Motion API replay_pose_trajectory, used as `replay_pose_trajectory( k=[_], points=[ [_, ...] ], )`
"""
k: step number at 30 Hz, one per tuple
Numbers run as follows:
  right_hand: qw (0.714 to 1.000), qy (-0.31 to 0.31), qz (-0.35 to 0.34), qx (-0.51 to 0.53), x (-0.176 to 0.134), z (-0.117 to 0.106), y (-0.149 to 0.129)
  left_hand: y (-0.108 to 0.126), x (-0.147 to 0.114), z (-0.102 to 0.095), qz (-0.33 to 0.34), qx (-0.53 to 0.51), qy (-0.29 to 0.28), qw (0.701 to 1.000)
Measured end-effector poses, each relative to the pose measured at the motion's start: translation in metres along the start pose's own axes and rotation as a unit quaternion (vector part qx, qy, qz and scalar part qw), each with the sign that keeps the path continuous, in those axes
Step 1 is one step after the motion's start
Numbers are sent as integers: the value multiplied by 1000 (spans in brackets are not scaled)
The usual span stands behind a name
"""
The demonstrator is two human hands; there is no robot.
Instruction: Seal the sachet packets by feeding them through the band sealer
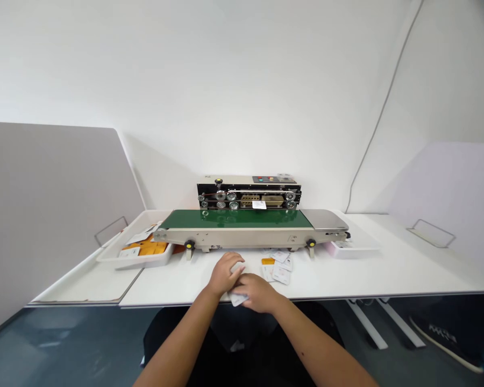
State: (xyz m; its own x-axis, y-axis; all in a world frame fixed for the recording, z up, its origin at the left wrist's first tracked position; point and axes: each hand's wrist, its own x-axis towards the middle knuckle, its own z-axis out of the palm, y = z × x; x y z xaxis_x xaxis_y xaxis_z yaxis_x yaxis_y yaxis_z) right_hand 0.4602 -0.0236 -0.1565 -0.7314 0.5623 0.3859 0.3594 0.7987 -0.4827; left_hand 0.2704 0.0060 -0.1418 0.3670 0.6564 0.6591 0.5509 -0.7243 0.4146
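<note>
Near the front edge of the table, my left hand [225, 274] has its fingers curled around a small white packet [237, 266]. Close against it, my right hand [257, 293] is closed on another white packet [237, 299], whose lower corner sticks out below the fingers. Parts of both packets are hidden by the fingers. To the right of my hands lies a loose pile of small white packets [281, 275], one with an orange band. Behind stands a band sealing machine with a green conveyor belt [246, 219]; one white packet [259, 205] sits upright in its sealing slot.
On the left, a white bin [135, 262] holds orange and white packets, partly under the conveyor's end. Another white tray [357, 248] sits below the right end. Grey partitions [52, 209] flank the table, and a cable [387, 94] runs down the wall.
</note>
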Motion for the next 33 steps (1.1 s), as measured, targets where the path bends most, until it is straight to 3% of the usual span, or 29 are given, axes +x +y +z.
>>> replay_pose_trajectory(
  k=[2, 4, 7, 9, 13, 20, 29, 31, 33],
  points=[
    [998, 48, 21, 37, -3, -2, 2, -1, -1, -3, -5, -25, 0, 1000],
    [984, 143, 65, 86, -6, -3, 8, -1, -1, -4, -13, -51, -14, 999],
    [933, 267, 163, 179, -7, -2, 23, 0, -1, -1, -40, -76, -56, 995],
    [903, 299, 206, 228, -6, 1, 32, -1, 0, 3, -72, -76, -77, 991],
    [888, 297, 229, 266, -4, 8, 39, -4, -1, 6, -133, -75, -65, 986],
    [912, 318, 224, 133, -6, 3, 33, -11, -1, 9, -144, -93, -62, 983],
    [912, 322, 236, 97, -7, 3, 29, -8, -3, 9, -192, -185, -60, 962],
    [921, 305, 231, 75, -7, -2, 27, -8, -3, 8, -200, -194, -65, 958],
    [941, 250, 222, 63, -7, -17, 27, -8, -3, 8, -192, -199, -65, 959]
  ],
)
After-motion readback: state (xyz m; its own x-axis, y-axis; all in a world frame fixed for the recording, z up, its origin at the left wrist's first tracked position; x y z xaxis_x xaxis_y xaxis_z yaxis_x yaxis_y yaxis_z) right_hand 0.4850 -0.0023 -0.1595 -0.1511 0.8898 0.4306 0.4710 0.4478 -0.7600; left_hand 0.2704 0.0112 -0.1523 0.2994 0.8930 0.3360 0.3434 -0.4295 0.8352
